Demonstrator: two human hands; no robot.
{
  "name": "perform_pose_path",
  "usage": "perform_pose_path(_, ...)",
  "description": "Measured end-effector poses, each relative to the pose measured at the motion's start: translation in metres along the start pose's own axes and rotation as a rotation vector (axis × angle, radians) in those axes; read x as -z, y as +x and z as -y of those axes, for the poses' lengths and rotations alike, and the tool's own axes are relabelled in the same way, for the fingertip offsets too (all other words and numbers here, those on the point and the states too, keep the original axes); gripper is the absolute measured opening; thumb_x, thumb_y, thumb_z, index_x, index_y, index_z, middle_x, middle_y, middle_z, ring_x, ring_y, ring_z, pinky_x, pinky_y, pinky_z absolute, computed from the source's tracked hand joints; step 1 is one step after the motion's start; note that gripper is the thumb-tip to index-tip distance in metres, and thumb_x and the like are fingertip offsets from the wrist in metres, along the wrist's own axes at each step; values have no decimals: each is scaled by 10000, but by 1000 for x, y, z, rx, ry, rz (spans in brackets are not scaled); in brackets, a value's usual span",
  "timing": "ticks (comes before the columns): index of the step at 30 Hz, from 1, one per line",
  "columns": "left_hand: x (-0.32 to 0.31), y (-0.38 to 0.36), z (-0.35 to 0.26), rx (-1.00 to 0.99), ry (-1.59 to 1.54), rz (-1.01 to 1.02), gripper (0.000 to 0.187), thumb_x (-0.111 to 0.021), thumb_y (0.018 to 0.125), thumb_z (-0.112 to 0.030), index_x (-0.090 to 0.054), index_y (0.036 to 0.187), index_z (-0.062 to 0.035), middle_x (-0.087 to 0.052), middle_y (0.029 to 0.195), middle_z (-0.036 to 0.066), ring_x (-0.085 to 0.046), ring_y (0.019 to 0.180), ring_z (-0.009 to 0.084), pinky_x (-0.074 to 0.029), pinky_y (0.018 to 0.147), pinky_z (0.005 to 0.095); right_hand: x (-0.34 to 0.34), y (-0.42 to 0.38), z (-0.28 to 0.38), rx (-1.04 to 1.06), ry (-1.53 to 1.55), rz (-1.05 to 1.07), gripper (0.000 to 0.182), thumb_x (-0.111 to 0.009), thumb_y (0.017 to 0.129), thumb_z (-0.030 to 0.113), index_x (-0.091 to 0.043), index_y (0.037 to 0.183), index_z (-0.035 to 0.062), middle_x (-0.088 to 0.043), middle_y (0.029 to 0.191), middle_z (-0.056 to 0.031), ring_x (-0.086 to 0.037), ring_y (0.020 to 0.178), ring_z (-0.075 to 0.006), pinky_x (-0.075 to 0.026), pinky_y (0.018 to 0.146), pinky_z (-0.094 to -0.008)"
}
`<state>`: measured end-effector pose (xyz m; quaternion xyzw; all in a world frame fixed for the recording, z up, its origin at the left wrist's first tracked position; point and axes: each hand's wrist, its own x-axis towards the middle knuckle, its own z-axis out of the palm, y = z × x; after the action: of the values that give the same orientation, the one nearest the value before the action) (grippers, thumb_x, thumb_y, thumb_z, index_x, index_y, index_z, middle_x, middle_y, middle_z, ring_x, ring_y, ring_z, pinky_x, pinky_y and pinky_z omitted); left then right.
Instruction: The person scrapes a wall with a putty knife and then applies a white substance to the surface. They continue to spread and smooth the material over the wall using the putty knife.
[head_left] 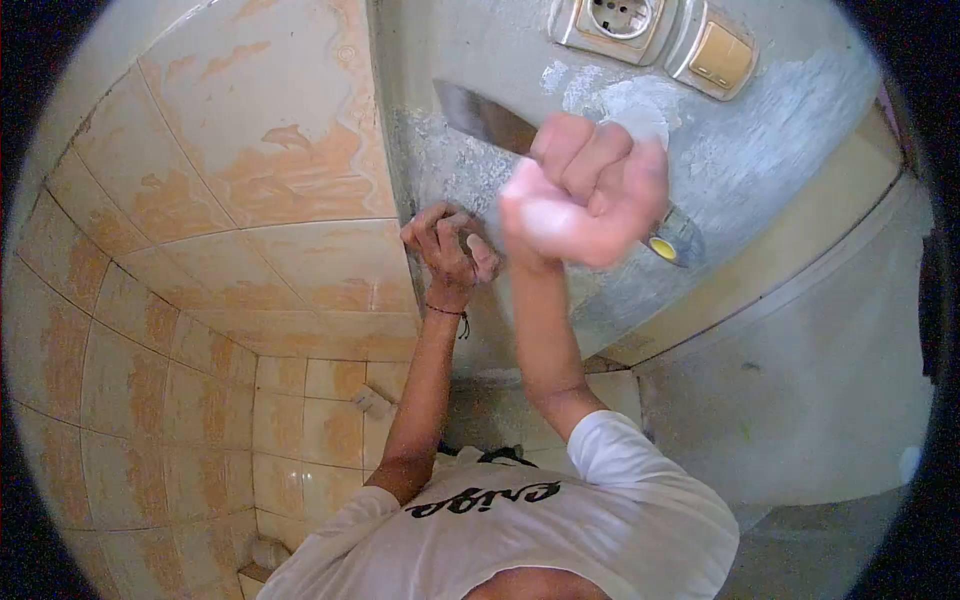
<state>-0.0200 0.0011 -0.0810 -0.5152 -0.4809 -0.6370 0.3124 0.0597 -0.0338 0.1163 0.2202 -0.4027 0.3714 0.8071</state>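
Note:
My right hand (590, 195) is raised in front of the wall, its fingers wrapped round a putty knife. The knife's dark, flat blade (487, 116) points to the upper left. Its handle end, with a yellow ring (662, 247), sticks out below the fist on the right. Lower and to the left, my left hand (450, 245) rests at the wall beside the tile edge, its fingers curled in. I cannot tell what, if anything, lies in those fingers. Close to both hands is a rough, speckled patch of grey wall (440, 155), with white filler (640, 105) smeared farther right.
A power socket (620, 15) and a light switch (722, 57) sit on the wall above right. Cream and orange tiles (280, 150) cover the left side. A pale frame (780, 260) runs diagonally at the right. Below is a small object (373, 400) near the tiles.

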Motion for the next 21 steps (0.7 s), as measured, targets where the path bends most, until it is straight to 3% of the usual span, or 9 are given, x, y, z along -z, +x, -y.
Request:
perform_pose_path(1,0,1,-2,8,-3,-1,427,-546,826,-502,-524,920,-86,-534,1031,134,-460,1023,302,-301,908,459,2,-3,-8,-58,-54,52,439,-432,940,203,-214,560,186,-184,450,32,-89,387,-97,-125,405,-297)
perform_pose_path(5,3,2,1,-22,-13,38,396,-546,849,-466,-517,936,-81,-532,1059,139,-462,1030,304,-303,914,465,8,10,8,67,29,-229,440,-436,934,231,-220,553,192,-193,450,30,-91,384,-99,-121,397,-304)
perform_pose_path(7,3,0,2,-29,-7,37,391,-543,859,-460,-517,949,-80,-530,1068,138,-464,1036,302,-304,918,465,18,12,4,96,-14,-209,443,-449,926,238,-218,551,184,-197,448,22,-105,380,-106,-115,395,-306)
perform_pose_path(9,3,0,1,-27,4,43,387,-540,870,-454,-517,961,-79,-528,1077,137,-466,1042,301,-304,922,465,23,9,-22,285,-67,-108,439,-457,925,239,-213,566,173,-200,447,28,-113,378,-108,-117,395,-309)
perform_pose_path(10,2,2,-2,1,11,27,374,-537,875,-446,-519,954,-80,-529,1081,135,-469,1046,298,-306,926,463,6,-5,-21,-94,-79,-60,423,-460,925,233,-227,579,166,-200,447,33,-118,379,-104,-121,395,-313)
perform_pose_path(11,1,2,-3,25,15,14,362,-535,880,-438,-521,947,-82,-530,1085,133,-471,1051,296,-308,930,460,6,-8,-28,-205,35,-51,417,-453,933,231,-241,580,167,-200,445,37,-121,380,-101,-125,393,-318)
perform_pose_path(17,8,2,-1,-15,13,100,376,-596,800,-422,-525,950,-85,-531,1078,132,-471,1048,300,-317,927,455,18,9,1,54,77,-249,465,-439,945,237,-196,552,182,-177,440,38,-106,380,-100,-116,393,-313)
perform_pose_path(19,4,2,1,-12,23,87,371,-588,782,-418,-522,946,-92,-532,1061,129,-468,1041,301,-315,926,456,9,6,-23,305,-291,-476,471,-441,943,232,-184,550,190,-175,440,43,-97,384,-93,-116,396,-301)
perform_pose_path(21,6,6,-4,-23,-14,60,335,-563,784,-387,-520,939,-94,-536,1045,131,-468,1035,303,-313,922,457,0,1,-8,209,-205,-414,467,-444,938,229,-187,550,191,-175,442,44,-97,384,-93,-117,398,-301)
